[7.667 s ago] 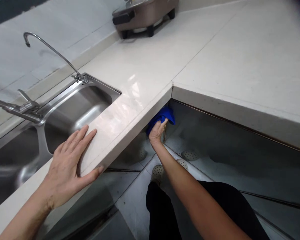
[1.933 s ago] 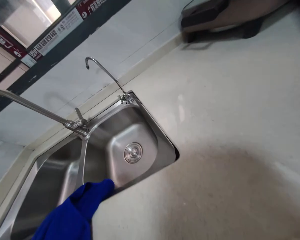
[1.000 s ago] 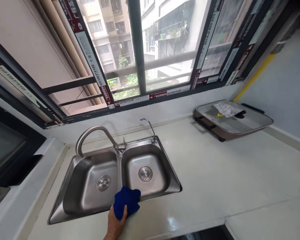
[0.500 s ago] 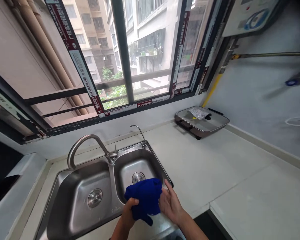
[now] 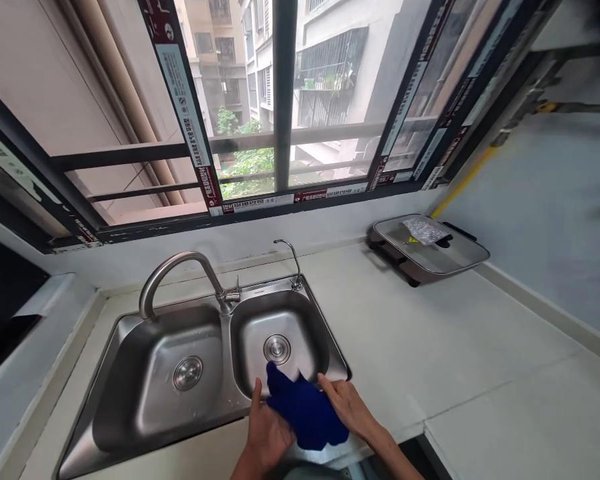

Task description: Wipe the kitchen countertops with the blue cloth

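Observation:
A dark-blue piece of cloth (image 5: pixel 307 413), bunched and with uneven edges, hangs over the front of the right sink basin (image 5: pixel 250 333). My right hand (image 5: pixel 349 408) grips its right side, thumb on top and the other fingers partly hidden behind the fabric. On the left, my left hand (image 5: pixel 269 432) lies palm up with its thumb spread away, close against the cloth's left edge. Whether its fingertips touch the underside of the cloth is hard to see.
The left basin (image 5: pixel 145 407) lies beside the right one, under a curved faucet (image 5: pixel 190 257). A smaller spout (image 5: pixel 293 257) rises at the back corner. An electric pan with a glass lid (image 5: pixel 430 247) sits on the white counter (image 5: pixel 395 340). A window frame (image 5: pixel 283 100) runs behind.
The cloth has passed from my left hand's grip to my right hand's, turned and shifted slightly right. My left hand has opened. The view has tilted down and moved left.

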The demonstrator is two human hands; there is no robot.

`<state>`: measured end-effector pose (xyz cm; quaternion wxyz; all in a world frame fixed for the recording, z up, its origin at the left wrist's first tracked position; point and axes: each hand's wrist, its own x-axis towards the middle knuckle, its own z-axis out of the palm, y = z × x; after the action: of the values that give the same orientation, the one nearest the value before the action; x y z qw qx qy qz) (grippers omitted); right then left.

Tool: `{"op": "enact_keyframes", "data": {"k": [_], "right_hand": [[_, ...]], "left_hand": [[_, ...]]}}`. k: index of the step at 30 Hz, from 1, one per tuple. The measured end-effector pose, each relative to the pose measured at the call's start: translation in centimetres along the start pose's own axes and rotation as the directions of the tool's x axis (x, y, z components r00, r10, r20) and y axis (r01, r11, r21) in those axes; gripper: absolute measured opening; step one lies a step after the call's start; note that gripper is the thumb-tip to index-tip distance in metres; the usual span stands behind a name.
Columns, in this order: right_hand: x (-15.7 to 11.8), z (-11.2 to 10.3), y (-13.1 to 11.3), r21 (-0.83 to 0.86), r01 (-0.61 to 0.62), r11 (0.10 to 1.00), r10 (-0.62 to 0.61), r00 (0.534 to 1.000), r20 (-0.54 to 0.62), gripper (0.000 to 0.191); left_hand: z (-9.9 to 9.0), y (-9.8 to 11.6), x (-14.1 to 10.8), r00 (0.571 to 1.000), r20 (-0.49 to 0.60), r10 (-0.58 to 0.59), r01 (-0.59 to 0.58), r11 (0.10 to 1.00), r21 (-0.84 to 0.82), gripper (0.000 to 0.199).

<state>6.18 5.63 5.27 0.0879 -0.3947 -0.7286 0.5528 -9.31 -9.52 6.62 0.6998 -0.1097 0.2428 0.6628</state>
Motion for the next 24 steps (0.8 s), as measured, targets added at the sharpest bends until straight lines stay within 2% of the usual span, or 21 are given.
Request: {"op": "enact_keyframes", "data": {"k": [3,5,6,8,10,11,13,15,16,18,20,22,24], "right_hand": [[-0.4,0.5,0.3,0.155,-0.150,0.976,0.116,0.971,0.210,0.071],[-0.7,0.6,0.0,0.277,-0.191,0.942,0.099,0.943,0.316,0.069],[-0.9,0.6,-0.2,0.320,-0.174,0.931,0.069,0.947,0.313,0.068],[-1.2,0.4,-1.0,0.361,-0.078,0.929,0.006,0.981,0.194,0.065],[-1.4,-0.3,-1.9,0.351,0.027,0.936,-0.022,1.000,-0.017,0.060],[-1.5,-0.7,-2.3,0.342,0.068,0.937,-0.026,0.992,-0.126,0.058],[-1.7,-1.9,-2.9,0.321,0.130,0.938,-0.019,0.945,-0.326,0.055],[-1.9,-3.2,-3.3,0.296,0.157,0.942,-0.004,0.889,-0.458,0.054],[-2.1,-3.8,-3.4,0.285,0.158,0.945,0.004,0.869,-0.495,0.053],[-2.5,-4.8,-3.5,0.283,0.148,0.948,0.033,0.836,-0.547,0.052],[-2.8,-5.4,-3.8,0.290,0.130,0.948,0.078,0.789,-0.610,0.054],[-3.2,-5.7,-4.2,0.285,0.122,0.951,0.105,0.738,-0.667,0.055],[-3.8,-6.1,-4.6,0.262,0.106,0.959,0.101,0.737,-0.668,0.056]], "left_hand": [[-0.6,-1.1,1.0,0.993,-0.050,0.110,-0.105,0.989,0.101,0.064],[-0.1,-1.0,1.5,0.964,-0.151,0.220,-0.176,0.949,0.261,0.061],[0.2,-0.7,1.7,0.941,-0.195,0.275,-0.198,0.919,0.340,0.061],[1.0,0.4,1.6,0.901,-0.248,0.356,-0.218,0.866,0.451,0.064],[1.6,1.9,1.0,0.875,-0.255,0.411,-0.225,0.812,0.539,0.068],[1.8,2.6,0.5,0.860,-0.251,0.443,-0.227,0.775,0.590,0.071],[1.9,4.2,-0.6,0.816,-0.238,0.527,-0.208,0.651,0.730,0.078],[2.1,5.4,-1.8,0.760,-0.197,0.620,-0.158,0.469,0.869,0.077],[2.3,5.8,-2.3,0.746,-0.159,0.646,-0.122,0.369,0.921,0.073],[2.8,6.5,-3.1,0.777,-0.068,0.626,-0.070,0.193,0.979,0.066],[3.2,6.9,-3.4,0.838,0.005,0.546,-0.071,0.099,0.993,0.064],[3.3,6.9,-3.4,0.875,0.043,0.482,-0.093,0.081,0.992,0.063],[2.9,6.8,-2.9,0.891,0.041,0.453,-0.094,0.094,0.991,0.066]]}}
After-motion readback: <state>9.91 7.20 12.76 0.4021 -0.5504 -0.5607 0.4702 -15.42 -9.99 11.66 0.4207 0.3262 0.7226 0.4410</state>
